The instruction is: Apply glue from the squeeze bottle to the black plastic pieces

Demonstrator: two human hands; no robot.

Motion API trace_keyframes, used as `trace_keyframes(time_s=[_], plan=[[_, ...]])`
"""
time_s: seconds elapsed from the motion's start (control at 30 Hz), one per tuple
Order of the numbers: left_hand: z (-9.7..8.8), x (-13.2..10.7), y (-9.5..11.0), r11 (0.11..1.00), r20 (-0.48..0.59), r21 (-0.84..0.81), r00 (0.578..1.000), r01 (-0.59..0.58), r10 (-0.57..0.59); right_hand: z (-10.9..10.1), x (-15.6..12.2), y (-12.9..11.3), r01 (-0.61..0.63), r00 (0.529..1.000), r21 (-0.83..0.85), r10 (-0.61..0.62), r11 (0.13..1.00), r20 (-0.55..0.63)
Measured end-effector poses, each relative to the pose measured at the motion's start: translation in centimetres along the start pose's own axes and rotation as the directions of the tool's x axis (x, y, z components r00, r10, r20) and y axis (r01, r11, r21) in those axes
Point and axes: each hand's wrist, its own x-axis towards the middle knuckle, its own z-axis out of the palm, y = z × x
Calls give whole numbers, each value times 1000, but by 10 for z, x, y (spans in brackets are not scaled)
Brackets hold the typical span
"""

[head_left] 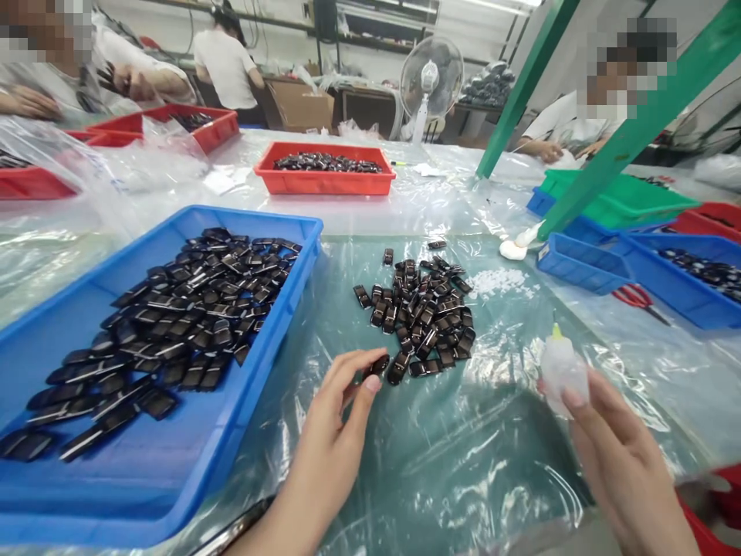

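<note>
My left hand (336, 421) pinches a small black glossy part (379, 365) at the near edge of a loose pile of the same black parts (422, 313) lying on the clear plastic sheet. My right hand (614, 448) is closed around a small translucent squeeze bottle (560, 369) with a yellow-green tip, held upright to the right of the pile. A large blue tray (243, 401) to my left holds several more black parts.
A red tray (324, 181) of black parts sits further back, more red trays at far left. Blue and green bins (584, 266), red scissors (637, 297) and a green post (631, 131) stand at right. Other people work around the table; a fan (431, 77) stands behind.
</note>
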Motion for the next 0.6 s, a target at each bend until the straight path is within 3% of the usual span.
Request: trace_keyframes(time_s=[0.1, 0.3, 0.5, 0.6], plan=[[4, 0, -4, 991, 4, -95, 995, 96, -96, 10, 31, -8, -37, 997, -53, 41, 998, 72], [10, 0, -6, 957, 75, -232, 984, 172, -159, 27, 64, 4, 169, 978, -206, -138, 964, 155], [11, -3, -4, 957, 218, -209, 964, 201, -155, -8, 94, 13, 318, 921, -388, -186, 865, 341], [13, -7, -2, 965, 173, -196, 975, 176, -143, -22, 135, 14, 379, 913, -485, -233, 788, 335]])
